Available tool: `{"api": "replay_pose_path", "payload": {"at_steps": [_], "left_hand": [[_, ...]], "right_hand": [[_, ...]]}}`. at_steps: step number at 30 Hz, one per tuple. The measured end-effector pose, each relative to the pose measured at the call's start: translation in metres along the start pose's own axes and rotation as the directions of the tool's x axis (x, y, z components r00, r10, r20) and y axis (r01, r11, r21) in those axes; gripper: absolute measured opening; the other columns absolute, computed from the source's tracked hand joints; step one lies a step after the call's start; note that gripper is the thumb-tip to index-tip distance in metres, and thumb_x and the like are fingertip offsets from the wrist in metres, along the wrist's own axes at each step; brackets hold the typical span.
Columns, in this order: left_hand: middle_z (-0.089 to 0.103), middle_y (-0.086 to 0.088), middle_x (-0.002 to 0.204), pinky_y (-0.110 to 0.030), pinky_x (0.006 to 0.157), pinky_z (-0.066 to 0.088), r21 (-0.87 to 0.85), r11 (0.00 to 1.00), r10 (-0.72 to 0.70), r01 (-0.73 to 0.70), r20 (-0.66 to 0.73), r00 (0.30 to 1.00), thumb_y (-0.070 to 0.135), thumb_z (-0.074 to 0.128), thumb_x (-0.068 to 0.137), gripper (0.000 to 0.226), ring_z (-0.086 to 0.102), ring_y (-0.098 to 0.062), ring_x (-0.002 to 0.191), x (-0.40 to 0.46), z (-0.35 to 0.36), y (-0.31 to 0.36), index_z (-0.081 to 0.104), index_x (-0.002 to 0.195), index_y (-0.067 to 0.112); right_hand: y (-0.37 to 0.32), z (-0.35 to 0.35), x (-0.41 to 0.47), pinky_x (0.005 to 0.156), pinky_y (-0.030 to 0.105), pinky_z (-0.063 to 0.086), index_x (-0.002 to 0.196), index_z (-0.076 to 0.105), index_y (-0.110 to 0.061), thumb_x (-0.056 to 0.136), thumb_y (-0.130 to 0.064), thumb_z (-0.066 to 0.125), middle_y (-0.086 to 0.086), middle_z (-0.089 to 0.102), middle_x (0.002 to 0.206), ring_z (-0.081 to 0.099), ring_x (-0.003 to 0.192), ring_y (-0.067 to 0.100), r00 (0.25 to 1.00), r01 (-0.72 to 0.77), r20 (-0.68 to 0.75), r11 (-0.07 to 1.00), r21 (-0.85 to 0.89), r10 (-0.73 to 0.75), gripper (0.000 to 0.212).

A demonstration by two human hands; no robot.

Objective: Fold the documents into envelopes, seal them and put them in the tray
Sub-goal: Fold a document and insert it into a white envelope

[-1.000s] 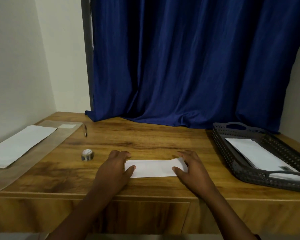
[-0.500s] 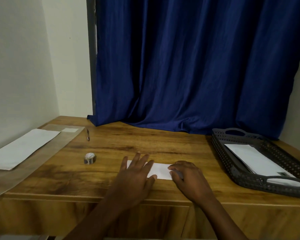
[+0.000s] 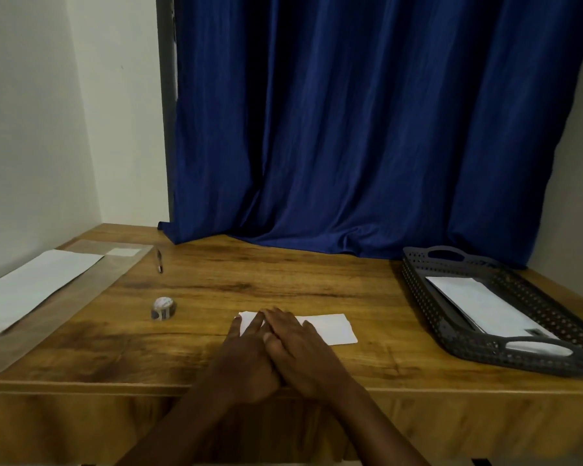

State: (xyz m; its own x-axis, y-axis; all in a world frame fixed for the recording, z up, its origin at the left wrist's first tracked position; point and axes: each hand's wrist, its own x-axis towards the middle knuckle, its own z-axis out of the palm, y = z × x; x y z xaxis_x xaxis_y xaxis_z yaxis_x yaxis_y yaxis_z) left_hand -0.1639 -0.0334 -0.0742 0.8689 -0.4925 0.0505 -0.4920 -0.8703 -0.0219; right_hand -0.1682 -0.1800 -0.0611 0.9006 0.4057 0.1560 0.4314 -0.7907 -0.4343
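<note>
**Pressing the crease flat before the seal**

While both my hands lie flat on the folded white paper packet [image 3: 330, 327] at lower centre of the frame, the job is to firm it down cleanly. My left hand [image 3: 249, 351] has its fingers straight and spread a little, tips on the left end of the paper; my right hand [image 3: 300, 348] overlaps it, fingers also extended and pressing, gripping nothing. To do this well I judge I should slide my fingertips outward along the length, with even weight, so the thin sheet does not buckle or skew, and keep one palm anchoring it against the slick top.

Whether this is the envelope itself or the folded document I cannot tell from this dim view.

The paper is thin, matte, crisp-edged, a long rectangle, and should take a sharp crease. It lies on the brown wood-grain table [image 3: 283, 280], smooth and hard, good to press against. At the right of the frame stands the dark grey perforated plastic tray [image 3: 418, 284] with cut-out handles, stiff and lattice-walled, already holding white envelopes [image 3: 485, 307], well apart from my hands. Left of centre sits a small round roll of tape [image 3: 164, 307], with a slim pen [image 3: 159, 260] above it. At far left a flat white paper sheet [image 3: 37, 284] rests on a clear glossy plastic sleeve [image 3: 91, 290].
</note>
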Motion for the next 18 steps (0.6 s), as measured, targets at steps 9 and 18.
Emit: {"api": "replay_pose_path", "payload": {"at_steps": [9, 18], "left_hand": [[-0.002, 0.006, 0.170, -0.048, 0.124, -0.005, -0.087, 0.992, -0.097, 0.091, -0.060, 0.994, 0.068, -0.011, 0.076, 0.095, -0.006, -0.016, 0.156, 0.005, 0.008, -0.003, 0.001, 0.161, 0.028], [-0.006, 0.000, 0.170, -0.046, 0.126, -0.002, -0.083, 0.979, -0.189, 0.188, -0.011, 0.982, 0.084, -0.023, 0.054, 0.126, -0.006, -0.020, 0.156, 0.003, -0.001, 0.005, -0.001, 0.162, 0.022]], "right_hand": [[0.033, -0.015, -0.004, 0.126, 0.039, 0.002, 0.161, 0.010, -0.028, 0.095, -0.074, 0.019, -0.008, 0.009, 0.169, 0.002, 0.155, 0.007, 0.984, -0.147, 0.087, 0.985, -0.094, 0.155, 0.081], [0.081, -0.039, -0.024, 0.125, 0.048, -0.001, 0.161, 0.006, -0.031, 0.093, -0.078, 0.017, -0.007, 0.001, 0.169, -0.002, 0.156, 0.014, 0.957, -0.261, 0.042, 0.919, -0.294, 0.286, 0.083]]}}
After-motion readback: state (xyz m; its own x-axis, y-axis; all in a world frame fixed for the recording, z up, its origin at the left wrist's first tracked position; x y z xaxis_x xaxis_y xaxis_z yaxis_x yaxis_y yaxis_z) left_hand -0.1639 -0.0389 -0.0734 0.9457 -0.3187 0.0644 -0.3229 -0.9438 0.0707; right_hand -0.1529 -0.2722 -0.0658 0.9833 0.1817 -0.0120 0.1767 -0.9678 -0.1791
